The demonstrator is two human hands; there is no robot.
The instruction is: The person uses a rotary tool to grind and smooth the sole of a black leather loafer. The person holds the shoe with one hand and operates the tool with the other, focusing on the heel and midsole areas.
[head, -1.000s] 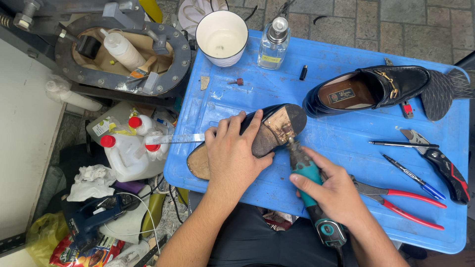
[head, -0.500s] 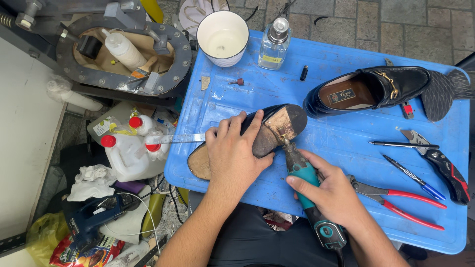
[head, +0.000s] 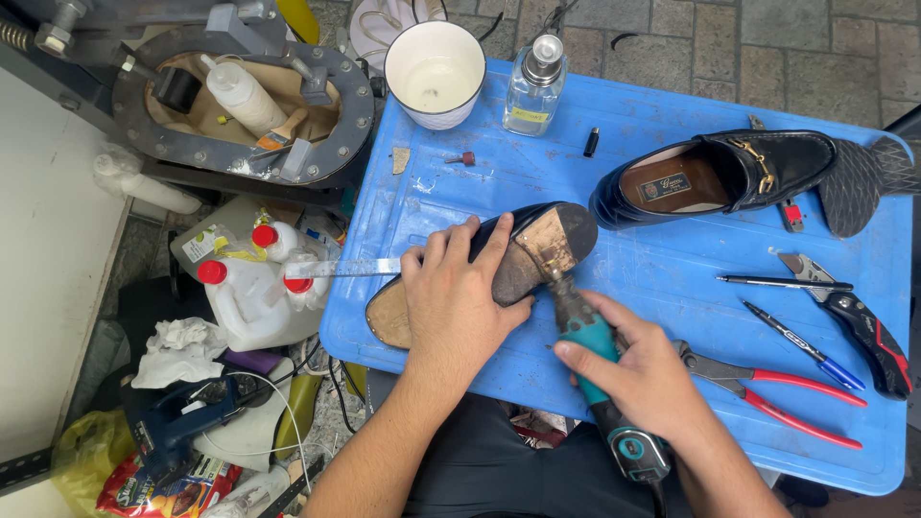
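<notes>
Left hand (head: 459,302) flat, pinning upturned shoe (head: 499,273); right hand (head: 645,369) gripping rotary tool (head: 593,357), best eased lightly onto heel (head: 556,240) toward 11 o'clock.

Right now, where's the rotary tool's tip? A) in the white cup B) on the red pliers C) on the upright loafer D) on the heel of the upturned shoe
D: the right hand holds the teal rotary tool with its tip at the heel of the upturned shoe, which the left hand pins down.
</notes>
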